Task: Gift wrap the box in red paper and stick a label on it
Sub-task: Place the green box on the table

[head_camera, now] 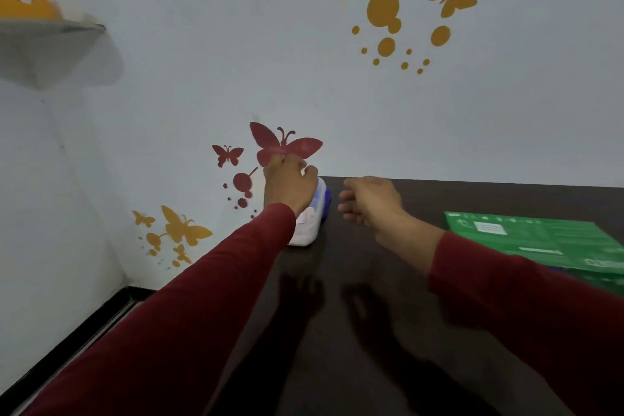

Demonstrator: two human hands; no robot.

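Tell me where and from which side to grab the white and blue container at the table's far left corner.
Grip the white and blue container around its upper body, coming from above. It seems to stand upright near the wall and the table edge, and the left hand already wraps its top that way. The right hand hovers free beside it.

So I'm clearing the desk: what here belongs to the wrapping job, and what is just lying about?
Job:
green box
white container, gripped by the left hand, possibly tape; unclear
right hand, open, holding nothing

Lying about:
yellow thing on the shelf
butterfly stickers on the wall

No red paper shows.
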